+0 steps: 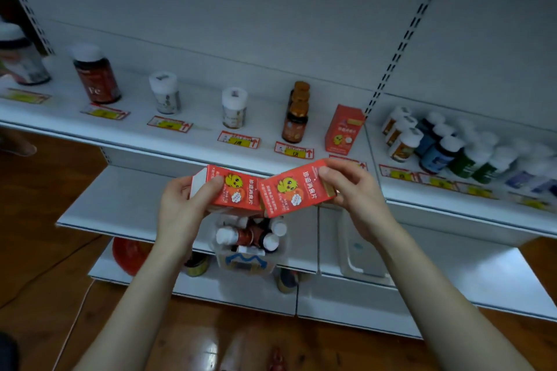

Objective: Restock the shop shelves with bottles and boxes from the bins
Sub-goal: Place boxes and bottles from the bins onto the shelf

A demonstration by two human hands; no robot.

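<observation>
Red cardboard marks the two boxes held up before the shelving. The left box (233, 191) and the right box (297, 190) each carry a yellow cartoon chick and white characters. They meet at their inner corners and tilt away from each other.

The left hand (184, 205) grasps the left box, with the thumb across its front face and the fingers wrapped behind its white end. The right hand (352, 193) pinches the right box at its upper right corner, with the thumb on the front and the fingers curled behind. Both boxes hang in the air just in front of the top shelf (196, 108), resting on nothing.

Directly beneath them a translucent bin (250, 263) sits at the front edge of a lower shelf (126, 196). It holds jumbled white-capped bottles (250, 235).

On the top shelf, just above the right box, a third box (343, 129) of the same print stands upright beside the slotted upright (391, 63). Left of it two amber bottles (297, 116) stand one behind the other. Further left come a white-capped jar (234, 107), a second jar (164, 93) and a dark bottle marked Fe (96, 75), each well apart. Price tags (238, 139) line the shelf front.

Right of the upright, a crowd of capped bottles (446, 147) stands in rows. Wooden floor (45, 250) shows below.
</observation>
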